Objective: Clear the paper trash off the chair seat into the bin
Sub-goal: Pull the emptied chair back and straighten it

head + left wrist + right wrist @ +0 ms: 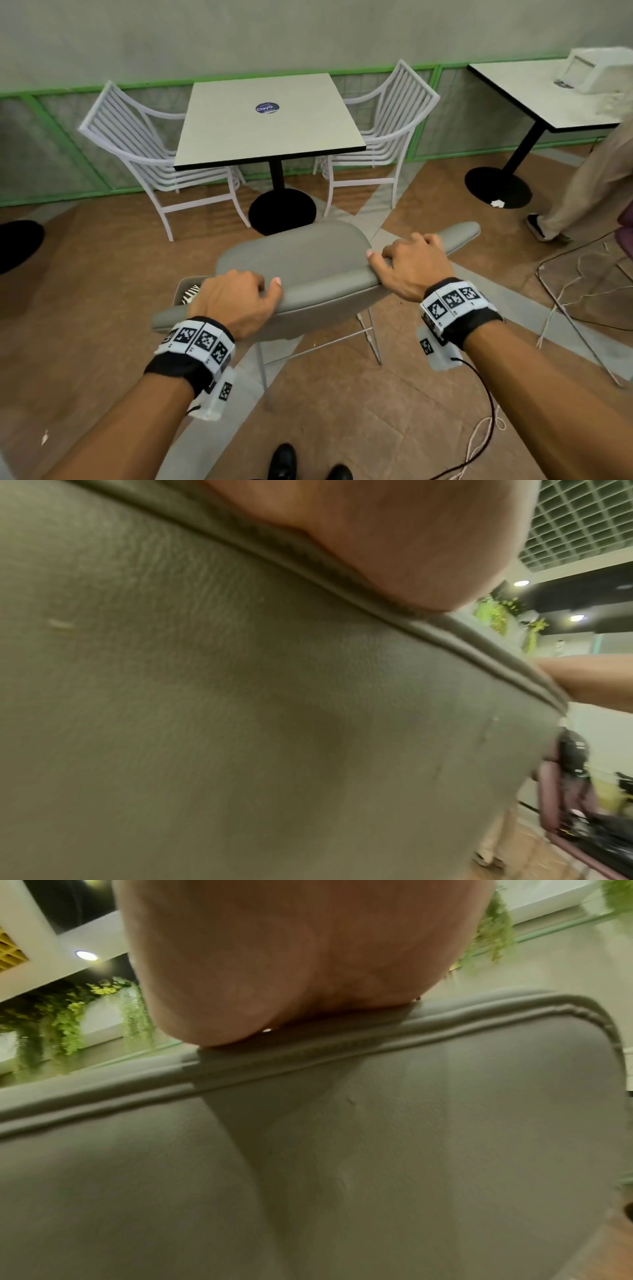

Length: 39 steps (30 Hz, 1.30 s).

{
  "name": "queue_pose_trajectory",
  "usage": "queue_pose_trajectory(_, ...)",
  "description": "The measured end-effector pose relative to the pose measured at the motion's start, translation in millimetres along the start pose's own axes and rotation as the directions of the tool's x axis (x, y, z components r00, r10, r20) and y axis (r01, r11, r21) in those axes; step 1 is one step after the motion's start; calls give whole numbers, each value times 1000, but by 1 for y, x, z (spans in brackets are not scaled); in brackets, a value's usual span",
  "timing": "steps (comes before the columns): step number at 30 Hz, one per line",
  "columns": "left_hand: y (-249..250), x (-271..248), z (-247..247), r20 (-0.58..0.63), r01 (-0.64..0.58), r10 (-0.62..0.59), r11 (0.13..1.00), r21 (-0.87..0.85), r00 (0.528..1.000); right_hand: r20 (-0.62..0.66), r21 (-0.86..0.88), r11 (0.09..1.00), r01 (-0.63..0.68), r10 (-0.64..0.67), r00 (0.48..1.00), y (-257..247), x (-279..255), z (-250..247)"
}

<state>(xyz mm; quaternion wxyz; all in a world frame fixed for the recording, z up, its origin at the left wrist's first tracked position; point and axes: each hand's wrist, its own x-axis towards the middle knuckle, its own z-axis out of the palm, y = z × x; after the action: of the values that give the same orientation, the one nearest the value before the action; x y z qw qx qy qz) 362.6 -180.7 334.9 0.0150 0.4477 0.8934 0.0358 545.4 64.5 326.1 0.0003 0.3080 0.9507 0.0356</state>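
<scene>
A grey padded chair (294, 253) stands in front of me, its back toward me. My left hand (239, 294) grips the left part of the backrest's top edge (325, 291), fingers curled over it. My right hand (407, 260) grips the same edge further right. No paper shows on the visible part of the seat. Left of the chair, half hidden by my left hand, a grey-rimmed container (181, 289) holds something striped black and white (190, 293). Both wrist views are filled by grey upholstery (240, 696) (342, 1150) with my palm (394, 547) (291, 961) pressed on the piped edge.
Beyond the chair stands a square table (270, 120) flanked by two white slatted chairs (137, 147) (390, 130). A second table (548, 96) at the right carries a white box (596, 68). Another person's leg (582, 192) and loose cables (565, 294) lie to the right.
</scene>
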Motion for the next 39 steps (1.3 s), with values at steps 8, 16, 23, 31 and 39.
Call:
queue_pose_trajectory(8, -38, 13, -3, -80, 134, -132, 991, 23, 988, -53, -24, 994, 110, -111, 992, -21, 1, 3)
queue_pose_trajectory(16, -26, 6, 19, -215, 265, -247, 962, 62, 945, -108, -36, 990, 136, -139, 984, -10, 9, 14)
queue_pose_trajectory(23, -33, 23, 18, -267, 271, -251, 962, 40, 930, -156, -41, 997, 70, -75, 985, -15, 27, 16)
queue_pose_trajectory(31, -51, 60, 21, -263, 245, -238, 969, -6, 935, -162, -71, 996, 62, -73, 984, -20, 65, 15)
queue_pose_trajectory(39, -77, 129, 17, -322, 253, -243, 967, -9, 915, -161, -50, 998, 42, -49, 986, -31, 136, 12)
